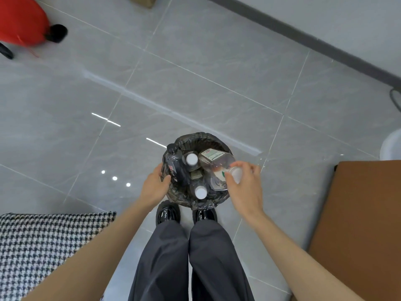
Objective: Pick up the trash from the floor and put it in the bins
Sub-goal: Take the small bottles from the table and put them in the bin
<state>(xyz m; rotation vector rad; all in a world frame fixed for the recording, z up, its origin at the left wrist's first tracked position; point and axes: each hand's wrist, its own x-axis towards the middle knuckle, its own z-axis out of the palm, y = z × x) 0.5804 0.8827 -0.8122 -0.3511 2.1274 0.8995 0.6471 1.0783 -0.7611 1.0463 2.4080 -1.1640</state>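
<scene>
While gripped by right hand [243, 183], clear bottle [217, 164] cap-toward-person.

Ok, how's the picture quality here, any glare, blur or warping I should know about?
Head view: ceiling lights glare off the glossy floor as streaks and dots left of the bin; the red object at top left is motion-blurred; the wide-angle lens bends the wall's baseboard and the tile lines; both hands and the bottles stay fairly sharp.
</scene>
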